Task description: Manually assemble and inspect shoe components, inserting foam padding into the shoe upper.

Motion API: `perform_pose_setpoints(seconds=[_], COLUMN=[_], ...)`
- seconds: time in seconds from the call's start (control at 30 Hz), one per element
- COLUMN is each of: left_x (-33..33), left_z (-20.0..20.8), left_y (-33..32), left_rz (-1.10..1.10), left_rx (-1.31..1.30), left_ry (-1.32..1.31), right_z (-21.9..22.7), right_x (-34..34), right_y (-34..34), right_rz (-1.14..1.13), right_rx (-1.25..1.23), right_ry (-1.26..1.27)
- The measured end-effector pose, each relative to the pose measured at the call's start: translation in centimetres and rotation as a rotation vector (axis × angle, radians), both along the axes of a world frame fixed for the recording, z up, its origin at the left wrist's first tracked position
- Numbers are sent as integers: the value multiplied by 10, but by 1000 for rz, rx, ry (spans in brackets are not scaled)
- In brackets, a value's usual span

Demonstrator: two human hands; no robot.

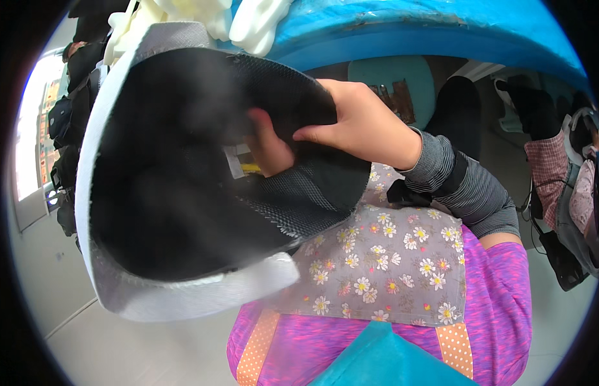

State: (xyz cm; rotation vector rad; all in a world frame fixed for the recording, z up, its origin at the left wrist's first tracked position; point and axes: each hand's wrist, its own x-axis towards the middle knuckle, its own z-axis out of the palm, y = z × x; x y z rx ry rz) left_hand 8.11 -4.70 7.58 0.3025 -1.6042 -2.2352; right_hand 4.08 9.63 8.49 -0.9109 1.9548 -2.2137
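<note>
A large cap-like piece (151,186), black inside with mesh and a stiff white outer edge, is held up in front of me at the left, its hollow side turned toward me. My right hand (364,122) pinches its right edge, thumb on the near side and the other fingers hidden behind the fabric. A bent digit, seemingly of my left hand (270,145), shows against the black inside; the rest of that hand and its arm are hidden behind the piece. Beside this digit is a small white and yellow patch (240,162).
Several cream-white moulded pieces (261,26) lie at the top on a blue-covered table (389,35). Dark caps (64,122) hang at the far left. Beneath the table stands a teal round stool (360,69). Another person's checked sleeve (547,161) appears at the far right.
</note>
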Motion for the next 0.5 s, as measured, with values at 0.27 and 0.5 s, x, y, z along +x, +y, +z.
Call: perform_pose_setpoints(seconds=[0.27,0.5], left_x=[-5,-2], left_z=[3,-38], left_y=[-11,-14], left_rz=[-371,-238], left_rx=[129,-349], left_ry=[-73,160], right_z=[9,11], right_x=[-13,-24], right_y=[12,21], right_rz=[-158,-277], right_rx=[157,364], right_ry=[250,247])
